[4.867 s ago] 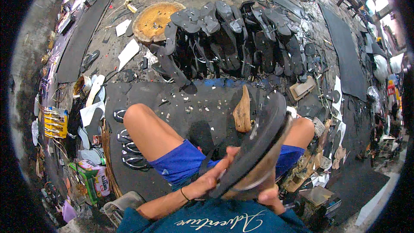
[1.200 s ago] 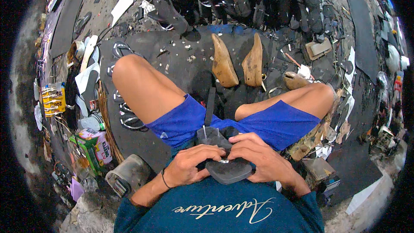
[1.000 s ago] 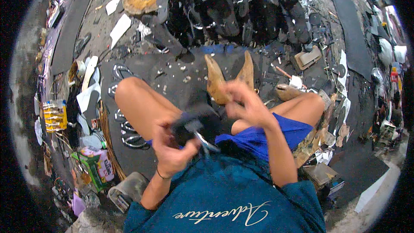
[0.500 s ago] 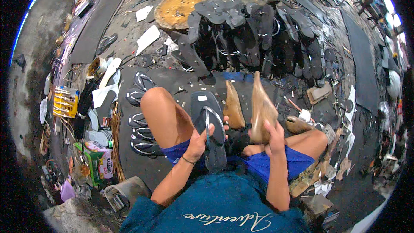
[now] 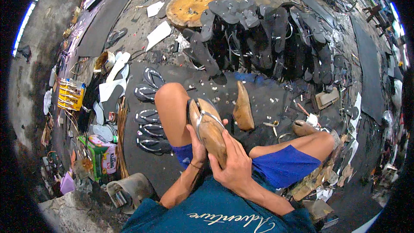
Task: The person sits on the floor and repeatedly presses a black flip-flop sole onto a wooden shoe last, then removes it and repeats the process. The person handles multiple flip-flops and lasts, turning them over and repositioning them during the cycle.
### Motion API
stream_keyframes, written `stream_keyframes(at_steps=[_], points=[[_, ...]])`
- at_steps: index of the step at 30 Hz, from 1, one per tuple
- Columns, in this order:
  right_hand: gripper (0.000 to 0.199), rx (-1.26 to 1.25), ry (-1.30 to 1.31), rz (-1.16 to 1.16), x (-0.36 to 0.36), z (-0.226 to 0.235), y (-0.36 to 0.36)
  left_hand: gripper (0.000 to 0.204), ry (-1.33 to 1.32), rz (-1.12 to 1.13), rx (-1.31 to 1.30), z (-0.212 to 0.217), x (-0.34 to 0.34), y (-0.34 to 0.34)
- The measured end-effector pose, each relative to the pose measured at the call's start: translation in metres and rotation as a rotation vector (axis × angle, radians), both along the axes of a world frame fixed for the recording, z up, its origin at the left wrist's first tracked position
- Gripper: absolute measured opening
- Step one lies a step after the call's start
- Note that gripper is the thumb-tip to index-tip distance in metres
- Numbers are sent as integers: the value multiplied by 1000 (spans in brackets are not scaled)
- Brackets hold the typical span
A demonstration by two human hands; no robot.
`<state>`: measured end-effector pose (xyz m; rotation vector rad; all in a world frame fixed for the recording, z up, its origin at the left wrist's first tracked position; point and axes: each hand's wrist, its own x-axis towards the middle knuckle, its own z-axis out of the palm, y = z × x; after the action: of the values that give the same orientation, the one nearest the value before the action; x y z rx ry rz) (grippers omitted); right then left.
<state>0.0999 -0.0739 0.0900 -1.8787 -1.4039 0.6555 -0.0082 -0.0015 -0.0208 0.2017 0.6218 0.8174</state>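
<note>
Going left to right: a fan of loose black-and-grey sandal straps (image 5: 148,116) lies on the dark floor mat (image 5: 276,103) just beside the bent left knee. The left hand (image 5: 197,144) cups the back of a black rubber flip-flop sole with its strap (image 5: 195,111), pressed against a tan wooden foot-shaped last (image 5: 212,134). The right hand (image 5: 235,166) wraps around the last's lower end, fingers clenched on the wood. Looks like the fitting step, the sandal getting seated over the last right above the lap. Next bit probably needs the strap tugged snug while both grips stay firm. A second wooden last (image 5: 243,108) stands on the mat, just right of the hands.
</note>
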Motion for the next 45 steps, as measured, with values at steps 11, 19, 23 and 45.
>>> stream_keyframes(at_steps=[11, 19, 23, 45], points=[[73, 217, -127, -62, 14, 7, 9, 85, 455, -229, 290, 55, 9, 37], [54, 221, 105, -233, 68, 30, 15, 101, 452, -568, 359, 81, 12, 32], [75, 364, 398, 31, 78, 31, -5, 102, 548, -564, 526, 95, 19, 29], [38, -157, 1288, -243, -1, -68, -63, 110, 647, -643, 589, 101, 32, 32]])
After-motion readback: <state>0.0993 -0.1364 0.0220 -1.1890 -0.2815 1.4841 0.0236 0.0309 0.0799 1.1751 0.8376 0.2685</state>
